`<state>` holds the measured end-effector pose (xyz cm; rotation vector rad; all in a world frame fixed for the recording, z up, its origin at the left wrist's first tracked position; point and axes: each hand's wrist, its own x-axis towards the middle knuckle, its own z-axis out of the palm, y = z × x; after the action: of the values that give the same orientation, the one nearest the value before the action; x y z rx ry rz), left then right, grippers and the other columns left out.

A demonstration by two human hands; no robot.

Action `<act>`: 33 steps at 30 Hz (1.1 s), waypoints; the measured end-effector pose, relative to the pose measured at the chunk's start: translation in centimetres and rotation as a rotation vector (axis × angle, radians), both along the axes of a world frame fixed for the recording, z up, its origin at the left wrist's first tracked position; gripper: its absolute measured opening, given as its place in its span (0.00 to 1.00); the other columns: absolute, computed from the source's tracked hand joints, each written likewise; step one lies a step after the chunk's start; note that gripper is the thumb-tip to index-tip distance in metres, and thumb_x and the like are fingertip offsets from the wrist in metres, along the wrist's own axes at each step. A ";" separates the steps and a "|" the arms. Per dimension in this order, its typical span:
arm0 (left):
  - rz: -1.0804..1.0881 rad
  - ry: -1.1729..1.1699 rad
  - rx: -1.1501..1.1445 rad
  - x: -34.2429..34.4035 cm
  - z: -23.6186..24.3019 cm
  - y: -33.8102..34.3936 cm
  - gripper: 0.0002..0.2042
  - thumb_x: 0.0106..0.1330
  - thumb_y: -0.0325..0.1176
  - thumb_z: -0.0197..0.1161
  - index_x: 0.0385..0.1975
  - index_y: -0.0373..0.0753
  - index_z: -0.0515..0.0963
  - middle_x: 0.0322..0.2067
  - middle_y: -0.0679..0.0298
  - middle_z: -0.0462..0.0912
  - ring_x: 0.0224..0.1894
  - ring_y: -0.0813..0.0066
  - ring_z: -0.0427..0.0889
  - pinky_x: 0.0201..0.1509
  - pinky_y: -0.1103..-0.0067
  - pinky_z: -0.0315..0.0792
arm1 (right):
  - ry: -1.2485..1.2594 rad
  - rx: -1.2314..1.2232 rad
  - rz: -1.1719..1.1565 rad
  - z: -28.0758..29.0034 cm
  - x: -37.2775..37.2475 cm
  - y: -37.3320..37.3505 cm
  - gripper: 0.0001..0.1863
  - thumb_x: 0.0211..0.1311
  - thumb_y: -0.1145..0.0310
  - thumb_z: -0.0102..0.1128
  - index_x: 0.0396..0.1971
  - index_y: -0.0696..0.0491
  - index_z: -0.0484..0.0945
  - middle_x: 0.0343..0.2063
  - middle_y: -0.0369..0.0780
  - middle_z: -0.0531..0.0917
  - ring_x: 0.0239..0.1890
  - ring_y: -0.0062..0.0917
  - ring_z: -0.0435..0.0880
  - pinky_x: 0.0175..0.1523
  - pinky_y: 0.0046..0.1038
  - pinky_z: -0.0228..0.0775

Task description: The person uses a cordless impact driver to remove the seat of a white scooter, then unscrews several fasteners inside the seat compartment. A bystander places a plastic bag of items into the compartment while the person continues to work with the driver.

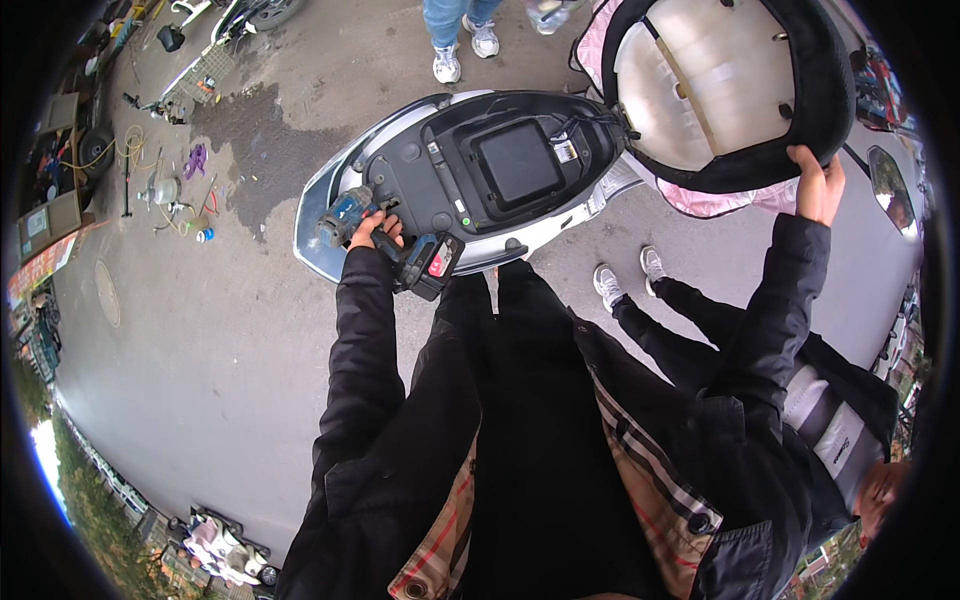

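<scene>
The scooter [480, 245] lies open lengthwise across the view, its under-seat compartment [430, 170] a dark moulded tub framed by white and bluish bodywork; inside it sits a dark rectangular panel [521, 161], and I cannot tell whether this is a cover or a battery. Just beside that panel, toward the right end, are a pale label [565, 148] and some dark wiring, partly hard to make out. The raised seat [640, 75] stands tilted up at the right end, its hollow whitish underside facing the wearer, crossed by a brownish strap [683, 88] and edged by a thick black rim, with a pink cover [700, 201] showing around it. The right grip [820, 188] is closed on the lower right edge of this seat. The left grip [375, 232] is clamped around a blue and black cordless drill [428, 262], held over the scooter's left end with its battery pack toward the wearer's legs. Farther off, a wire basket [208, 76] is on a bicycle, its contents too small to tell. The ground is grey pavement [200, 370] with a dark wet patch [262, 140]; on it, at left, lie a purple item [195, 160], a yellow hose [133, 148], and red-handled pliers [211, 203]. A person in jeans [441, 18] stands beyond the scooter, and another in dark trousers [665, 345] is at right.
</scene>
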<state>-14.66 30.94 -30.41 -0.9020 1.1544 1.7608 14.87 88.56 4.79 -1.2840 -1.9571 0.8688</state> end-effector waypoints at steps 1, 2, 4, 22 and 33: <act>0.002 0.000 0.006 -0.1 -0.1 0.0 0.16 0.63 0.35 0.69 0.49 0.40 0.79 0.49 0.51 0.85 0.46 0.52 0.84 0.37 0.62 0.76 | -0.022 0.063 -0.044 -0.4 0.7 1.9 0.18 0.51 0.73 0.66 0.43 0.65 0.82 0.37 0.38 0.85 0.40 0.24 0.80 0.53 0.24 0.69; -0.017 -0.008 0.044 -0.2 0.0 0.0 0.16 0.64 0.35 0.68 0.50 0.40 0.78 0.49 0.51 0.85 0.46 0.52 0.84 0.36 0.62 0.75 | 0.022 0.070 -0.070 -0.9 1.4 3.6 0.18 0.51 0.70 0.67 0.41 0.64 0.83 0.37 0.38 0.85 0.40 0.24 0.80 0.54 0.23 0.68; -0.006 0.001 0.009 -0.3 0.2 0.2 0.16 0.64 0.35 0.68 0.50 0.40 0.78 0.49 0.51 0.85 0.45 0.51 0.84 0.35 0.62 0.75 | 0.100 0.046 -0.120 -2.0 2.5 7.0 0.19 0.54 0.67 0.69 0.44 0.63 0.84 0.38 0.37 0.85 0.41 0.23 0.80 0.54 0.23 0.69; -0.091 0.117 0.221 1.5 3.9 -2.7 0.19 0.64 0.41 0.70 0.51 0.41 0.79 0.52 0.49 0.84 0.35 0.59 0.87 0.30 0.70 0.80 | -0.026 0.081 -0.092 -9.5 4.5 4.4 0.56 0.53 0.50 0.77 0.73 0.64 0.56 0.64 0.61 0.73 0.65 0.47 0.76 0.68 0.39 0.68; -0.006 0.091 0.320 9.6 14.7 -2.0 0.23 0.64 0.40 0.69 0.58 0.42 0.77 0.29 0.60 0.83 0.25 0.70 0.77 0.31 0.72 0.74 | -0.095 -0.616 0.428 -16.1 4.8 -23.0 0.22 0.65 0.69 0.68 0.55 0.65 0.78 0.42 0.47 0.89 0.47 0.26 0.87 0.54 0.28 0.77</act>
<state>-5.01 28.95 -15.70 -0.6313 0.8947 1.9287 19.65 65.57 -11.34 -1.2487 -2.1650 1.7531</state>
